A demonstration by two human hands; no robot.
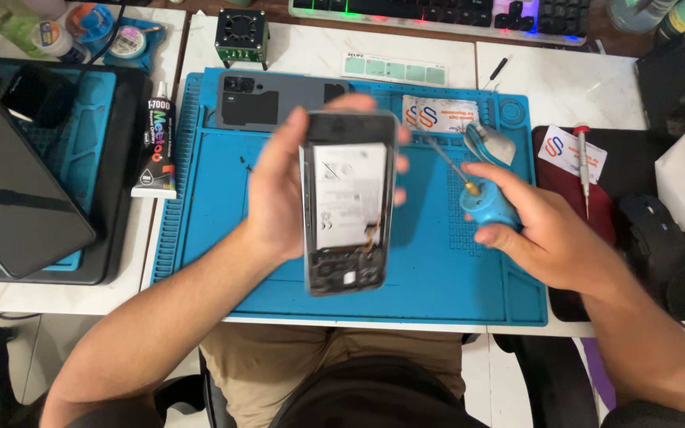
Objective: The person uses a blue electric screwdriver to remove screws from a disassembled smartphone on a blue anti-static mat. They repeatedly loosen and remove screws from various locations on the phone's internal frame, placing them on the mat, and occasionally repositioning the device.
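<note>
Opened phone (348, 204) gripped in left hand (279, 198), blue screwdriver (487, 208) clasped in right hand (541, 230).
White label seen on battery; black-and-white glue tube (157, 143) laid left of blue mat (438, 269).

You're working under bright, even overhead light; the white surface (334, 55) near the top is nearly washed out. Your left hand (279, 190) and the opened phone (349, 202) are smeared by motion blur. Soft shadows fall on the blue mat (430, 269) beneath them. The dark tablet (9, 190) shows faint glare.
</note>
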